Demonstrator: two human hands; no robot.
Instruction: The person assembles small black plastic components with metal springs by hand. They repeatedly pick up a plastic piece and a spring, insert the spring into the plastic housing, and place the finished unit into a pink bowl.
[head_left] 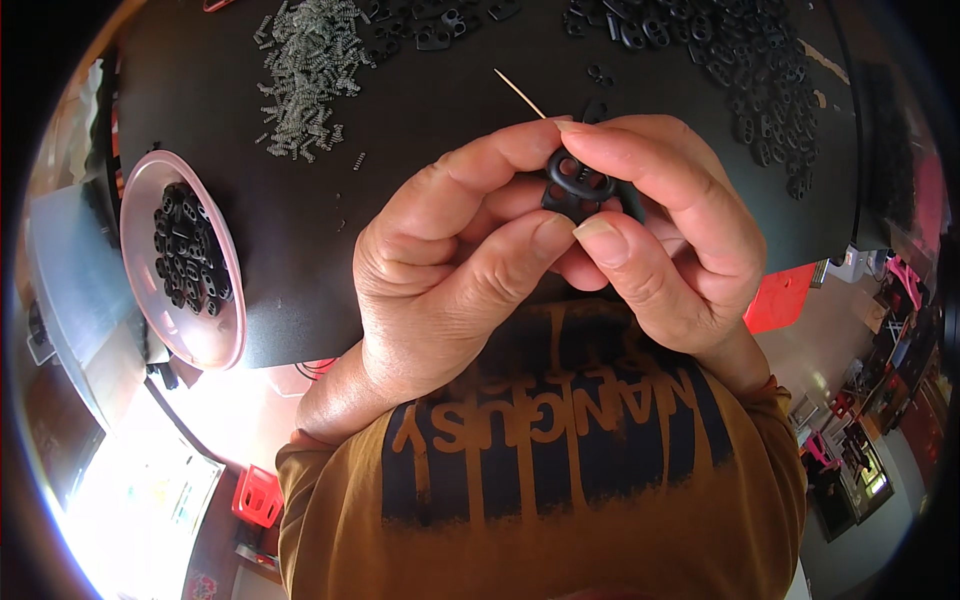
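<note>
In front of my chest, both hands pinch a small black two-hole cord lock (580, 180). My left hand (440, 240) has its thumb and index finger on the left side of it. From the right, my right hand (675, 220) presses thumb and index tip to its edges. A coil shows dark in the middle of the cord lock, too small to make out clearly. A thin pale wooden stick (518, 92) juts up and left from between the two index fingertips. Which hand holds the stick cannot be told.
A heap of small metal springs (308, 80) lies on the dark table (290, 240). Black cord lock parts (740, 80) spread across the far right, with more black parts (430, 25) at the far middle. A pink bowl (142, 215) of black pieces stands at the left edge.
</note>
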